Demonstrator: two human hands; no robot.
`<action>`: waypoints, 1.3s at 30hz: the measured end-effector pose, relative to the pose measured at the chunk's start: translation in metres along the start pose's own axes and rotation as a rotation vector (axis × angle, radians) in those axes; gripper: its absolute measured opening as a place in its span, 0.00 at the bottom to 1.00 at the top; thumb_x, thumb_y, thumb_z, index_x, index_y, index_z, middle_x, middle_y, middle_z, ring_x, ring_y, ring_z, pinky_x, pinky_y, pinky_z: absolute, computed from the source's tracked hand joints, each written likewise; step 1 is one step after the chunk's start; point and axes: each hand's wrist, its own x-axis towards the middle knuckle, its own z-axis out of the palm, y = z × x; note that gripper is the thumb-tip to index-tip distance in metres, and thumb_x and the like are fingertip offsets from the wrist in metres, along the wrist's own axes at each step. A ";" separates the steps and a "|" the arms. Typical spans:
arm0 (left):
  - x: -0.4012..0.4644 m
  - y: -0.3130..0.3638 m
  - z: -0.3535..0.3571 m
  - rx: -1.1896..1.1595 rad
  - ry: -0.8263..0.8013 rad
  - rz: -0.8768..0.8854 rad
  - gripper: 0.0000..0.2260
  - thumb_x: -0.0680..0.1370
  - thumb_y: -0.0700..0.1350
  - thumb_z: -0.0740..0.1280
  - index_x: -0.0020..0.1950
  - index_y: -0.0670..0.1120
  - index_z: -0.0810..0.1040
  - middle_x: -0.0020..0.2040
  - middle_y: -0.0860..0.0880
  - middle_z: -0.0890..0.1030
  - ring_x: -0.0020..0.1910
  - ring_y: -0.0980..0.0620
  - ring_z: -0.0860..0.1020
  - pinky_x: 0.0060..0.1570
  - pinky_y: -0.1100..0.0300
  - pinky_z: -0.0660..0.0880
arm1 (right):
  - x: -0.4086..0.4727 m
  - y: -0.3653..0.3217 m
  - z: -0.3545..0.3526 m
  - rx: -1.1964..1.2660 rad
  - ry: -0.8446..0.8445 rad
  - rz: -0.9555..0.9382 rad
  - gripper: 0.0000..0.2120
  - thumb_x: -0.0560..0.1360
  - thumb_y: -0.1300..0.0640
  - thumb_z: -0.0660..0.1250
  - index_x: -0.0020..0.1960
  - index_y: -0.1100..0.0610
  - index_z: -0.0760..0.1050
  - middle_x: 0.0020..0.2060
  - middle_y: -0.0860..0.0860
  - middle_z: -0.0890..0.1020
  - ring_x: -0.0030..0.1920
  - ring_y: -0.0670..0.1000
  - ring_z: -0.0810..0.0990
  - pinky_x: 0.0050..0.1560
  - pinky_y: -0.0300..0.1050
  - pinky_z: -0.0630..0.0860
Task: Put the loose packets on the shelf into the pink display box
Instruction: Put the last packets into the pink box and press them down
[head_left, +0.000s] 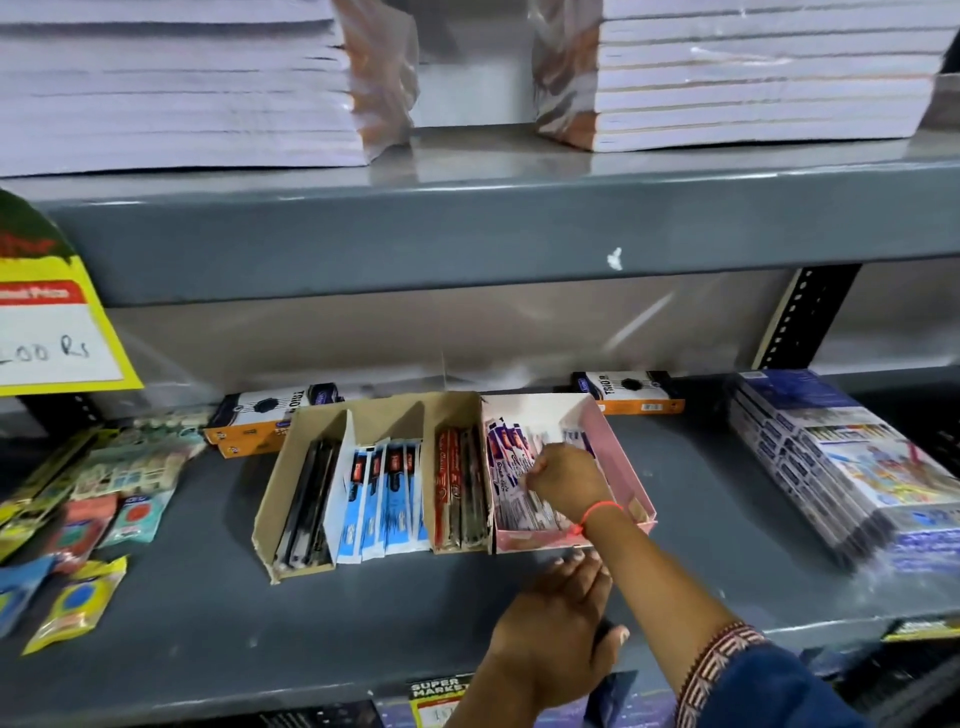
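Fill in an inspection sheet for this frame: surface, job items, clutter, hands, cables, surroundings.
Surface: grey metal shelf, scuffed, bare at the front.
Job's things: pink display box at the right end of the box row, holding purple-and-white packets; no loose matching packets seen on the shelf.
Clutter: brown cardboard box with black, blue and red pen packs; small hanging packs at left; wrapped book stack at right.
Hands: right hand inside the pink box on the packets; left hand at the box's front edge, grip unclear.
Cables: nothing seen.
Surroundings: paper stacks on the shelf above; yellow price tag at left.
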 end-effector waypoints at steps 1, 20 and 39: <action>0.001 0.002 -0.003 -0.006 -0.004 -0.021 0.23 0.68 0.66 0.62 0.54 0.53 0.81 0.54 0.58 0.82 0.56 0.61 0.77 0.54 0.69 0.72 | 0.002 0.002 -0.005 -0.052 0.029 -0.002 0.04 0.73 0.62 0.63 0.42 0.60 0.77 0.49 0.61 0.84 0.47 0.56 0.81 0.48 0.44 0.76; 0.000 0.002 -0.003 0.056 0.135 0.001 0.23 0.73 0.60 0.62 0.61 0.47 0.77 0.61 0.50 0.79 0.61 0.54 0.75 0.59 0.62 0.70 | 0.007 0.014 0.000 -0.402 0.036 -0.002 0.26 0.76 0.67 0.54 0.73 0.64 0.55 0.59 0.62 0.78 0.57 0.61 0.80 0.51 0.51 0.77; 0.006 -0.002 0.007 -0.158 0.018 -0.031 0.26 0.81 0.53 0.53 0.74 0.40 0.54 0.76 0.42 0.56 0.74 0.47 0.54 0.71 0.56 0.48 | 0.004 0.034 -0.006 -0.493 0.164 0.009 0.15 0.76 0.65 0.58 0.62 0.62 0.73 0.56 0.60 0.80 0.57 0.62 0.80 0.52 0.55 0.79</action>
